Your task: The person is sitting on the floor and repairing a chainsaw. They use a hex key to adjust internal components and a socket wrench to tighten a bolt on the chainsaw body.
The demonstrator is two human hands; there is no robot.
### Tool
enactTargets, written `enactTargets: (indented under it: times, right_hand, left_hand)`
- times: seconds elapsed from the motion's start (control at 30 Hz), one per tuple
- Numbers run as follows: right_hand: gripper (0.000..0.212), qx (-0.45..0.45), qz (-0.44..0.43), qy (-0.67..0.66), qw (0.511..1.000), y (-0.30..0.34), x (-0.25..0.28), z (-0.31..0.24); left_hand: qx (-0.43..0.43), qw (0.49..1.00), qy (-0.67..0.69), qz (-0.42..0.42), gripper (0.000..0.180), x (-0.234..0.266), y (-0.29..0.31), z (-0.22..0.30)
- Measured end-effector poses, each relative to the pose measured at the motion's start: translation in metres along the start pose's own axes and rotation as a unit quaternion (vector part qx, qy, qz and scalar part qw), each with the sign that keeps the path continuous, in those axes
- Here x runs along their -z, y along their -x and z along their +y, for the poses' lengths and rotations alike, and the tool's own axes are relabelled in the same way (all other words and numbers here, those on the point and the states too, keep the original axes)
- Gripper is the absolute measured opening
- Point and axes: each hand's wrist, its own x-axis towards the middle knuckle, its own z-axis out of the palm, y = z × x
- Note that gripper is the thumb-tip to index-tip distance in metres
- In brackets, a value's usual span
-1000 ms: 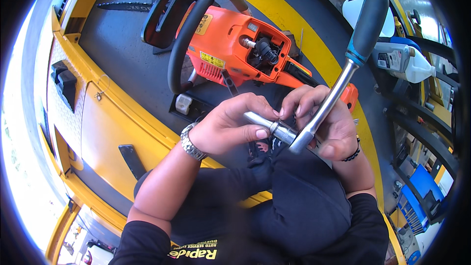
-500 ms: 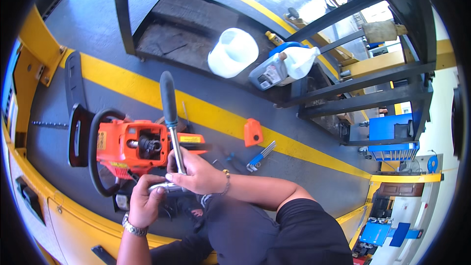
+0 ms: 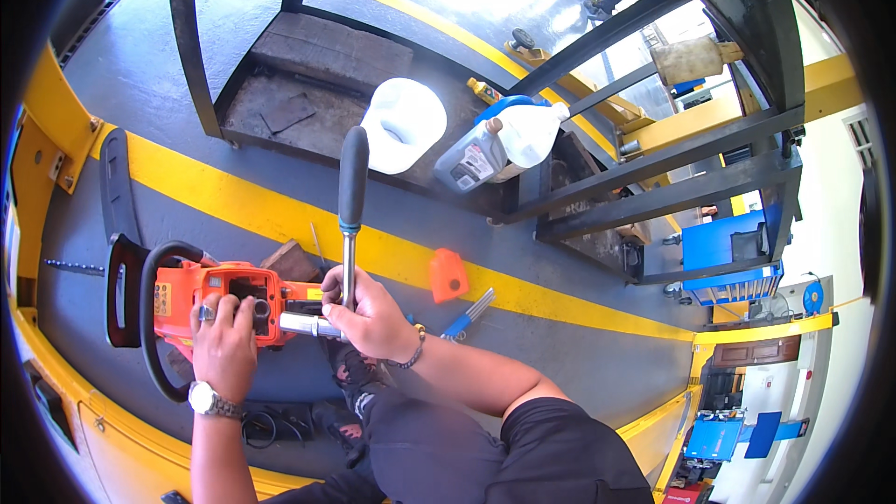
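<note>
An orange chainsaw (image 3: 177, 295) lies at the left with its top cover off and the engine bay open. My left hand (image 3: 224, 345) rests on it, fingers bent over the near edge of the opening, fingertips partly hidden there. My right hand (image 3: 375, 322) is closed around the lower shaft of a ratchet wrench (image 3: 351, 182), whose grey grip points up and away. A bright metal socket (image 3: 304, 323) at the wrench's head points left, close to the saw's right side. Whether it touches the saw I cannot tell.
An orange cover (image 3: 449, 275) and a blue-held hex key set (image 3: 467, 315) lie on the floor right of the saw. Beyond the yellow line stands a black metal frame (image 3: 635, 166) with a white bucket (image 3: 403, 126) and a grey jug (image 3: 471, 161). A wooden block (image 3: 291, 263) sits behind the saw.
My left hand has let go of the socket end and moved left onto the chainsaw. The wrench, still in my right hand, now stands more upright in view. The view has shifted.
</note>
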Motion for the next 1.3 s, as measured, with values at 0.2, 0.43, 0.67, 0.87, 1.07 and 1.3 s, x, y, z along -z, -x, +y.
enactTargets:
  times: [0.2, 0.43, 0.67, 0.87, 1.07, 1.3]
  right_hand:
    - [0.015, 0.077, -0.031, 0.092, 0.992, -0.018, -0.015, -0.020]
    - [0.016, 0.204, -0.028, 0.158, 0.966, -0.036, -0.025, 0.001]
    - [0.013, 0.231, -0.091, 0.175, 0.953, -0.063, -0.059, 0.006]
    - [0.014, 0.252, -0.101, 0.210, 0.939, -0.073, -0.073, 0.008]
    - [0.018, 0.265, -0.085, 0.209, 0.937, -0.084, -0.082, 0.015]
    - [0.017, 0.241, -0.079, 0.196, 0.947, -0.095, -0.091, 0.019]
  left_hand:
    - [0.047, 0.993, 0.056, 0.088, 0.021, 0.000, 0.050, 0.025]
    - [0.103, 0.982, 0.157, 0.023, 0.035, -0.009, 0.060, 0.020]
    - [0.160, 0.967, 0.192, 0.040, 0.037, -0.007, 0.069, 0.008]
    - [0.177, 0.966, 0.164, 0.089, 0.026, -0.008, 0.070, 0.008]
    - [0.215, 0.957, 0.171, 0.096, 0.028, -0.008, 0.069, 0.008]
    - [0.204, 0.952, 0.212, 0.084, 0.029, -0.010, 0.072, -0.003]
